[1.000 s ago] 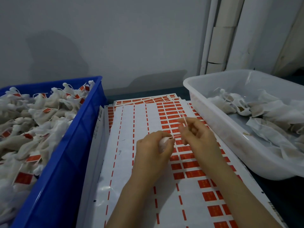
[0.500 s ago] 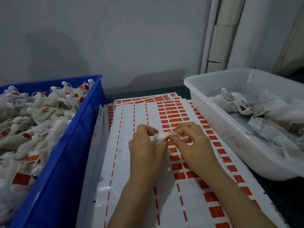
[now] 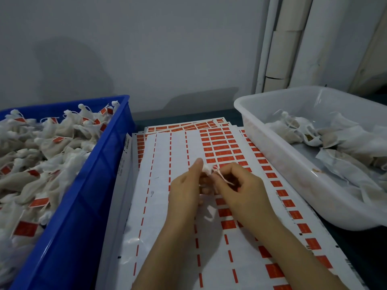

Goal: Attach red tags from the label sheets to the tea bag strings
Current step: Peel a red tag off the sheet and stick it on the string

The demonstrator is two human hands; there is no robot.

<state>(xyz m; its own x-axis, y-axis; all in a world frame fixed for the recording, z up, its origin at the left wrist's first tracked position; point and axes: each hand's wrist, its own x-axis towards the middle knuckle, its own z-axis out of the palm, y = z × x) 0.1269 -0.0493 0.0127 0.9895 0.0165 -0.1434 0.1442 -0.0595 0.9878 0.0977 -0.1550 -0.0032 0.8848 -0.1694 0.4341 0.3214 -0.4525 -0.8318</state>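
Head view, mid-task. Both hands meet over the label sheets, which lie on the tabletop between 2 containers. The left hand has its fingers curled round 1 white tea bag. The right hand pinches that bag's string between fingertips. Bag and string are raised just above the sheets. Whether a tag is already on this string cannot be told.

Done: the blue crate on the left is heaped with tagged bags, and several columns of the top sheet are stripped bare.

Left to do: the white tub on the right holds a loose layer of untagged bags. Many red tags are unpeeled on the sheet's right half and on the sheets beneath. By this evidence the batch is well past half, with the held bag in process.
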